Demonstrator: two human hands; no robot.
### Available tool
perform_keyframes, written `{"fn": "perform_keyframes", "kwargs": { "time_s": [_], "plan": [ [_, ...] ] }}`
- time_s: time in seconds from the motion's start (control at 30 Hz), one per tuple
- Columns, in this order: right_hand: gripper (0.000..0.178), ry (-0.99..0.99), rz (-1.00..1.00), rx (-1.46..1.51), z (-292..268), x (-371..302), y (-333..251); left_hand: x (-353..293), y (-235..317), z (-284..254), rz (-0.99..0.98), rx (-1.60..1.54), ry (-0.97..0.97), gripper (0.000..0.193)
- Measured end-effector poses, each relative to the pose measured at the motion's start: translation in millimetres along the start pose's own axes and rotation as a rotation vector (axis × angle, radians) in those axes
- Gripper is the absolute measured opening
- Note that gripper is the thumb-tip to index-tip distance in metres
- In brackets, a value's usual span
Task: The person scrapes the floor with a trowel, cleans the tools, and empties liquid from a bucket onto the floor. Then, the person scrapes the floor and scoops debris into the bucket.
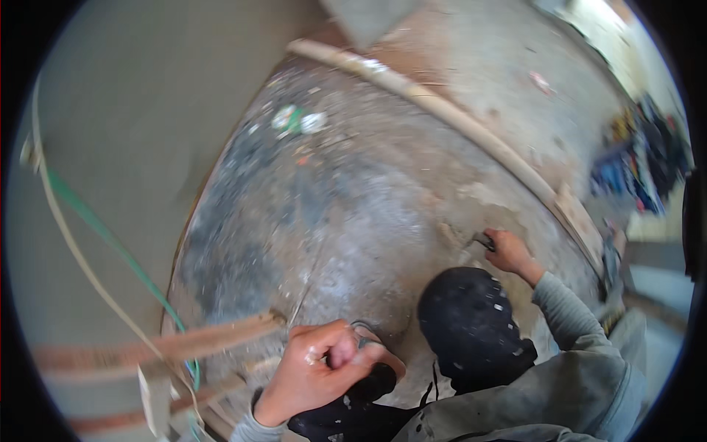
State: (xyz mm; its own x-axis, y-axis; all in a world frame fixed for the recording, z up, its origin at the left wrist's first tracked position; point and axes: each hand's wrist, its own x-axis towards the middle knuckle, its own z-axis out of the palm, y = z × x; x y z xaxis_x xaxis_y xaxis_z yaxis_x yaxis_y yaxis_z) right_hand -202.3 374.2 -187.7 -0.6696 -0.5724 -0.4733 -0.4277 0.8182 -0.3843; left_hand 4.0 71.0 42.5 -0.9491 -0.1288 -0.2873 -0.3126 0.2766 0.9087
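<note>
My left hand [317, 368] is at the lower middle, fingers curled in and the thumb toward the right. A thin dark curved edge [361, 324] shows just past its knuckles; whether the hand grips it I cannot tell. Further right, my right hand [513, 254] is closed round the dark handle of a small hand tool [483, 241]. The tool's far end is blurred, close to the dusty floor [368, 214]. Between the hands rises my knee in black cloth with white specks [468, 324].
A long pale pole [442, 110] lies across the floor. A smooth grey wall [155, 96] stands left, with wooden beams [213, 335], a green hose [110, 236] and a pale cord [70, 228]. A green-and-white wrapper [294, 120] lies far off; piled cloth [637, 162] is right.
</note>
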Motion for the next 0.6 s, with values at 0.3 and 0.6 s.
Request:
{"fn": "perform_keyframes", "kwargs": {
  "time_s": [0.3, 0.6],
  "plan": [
    [0.03, 0.504, 0.88, 0.429, -58.6, -326.9, -5.7, -15.2, 150.1, 68.6, 0.161, 0.281, -0.394, 0.028],
    [0.032, 0.796, 1.351, 0.547, -69.2, -554.8, 9.5, -40.3, 267.3, 305.9, 0.059, 0.123, -1.045, 0.017]
  ]
}}
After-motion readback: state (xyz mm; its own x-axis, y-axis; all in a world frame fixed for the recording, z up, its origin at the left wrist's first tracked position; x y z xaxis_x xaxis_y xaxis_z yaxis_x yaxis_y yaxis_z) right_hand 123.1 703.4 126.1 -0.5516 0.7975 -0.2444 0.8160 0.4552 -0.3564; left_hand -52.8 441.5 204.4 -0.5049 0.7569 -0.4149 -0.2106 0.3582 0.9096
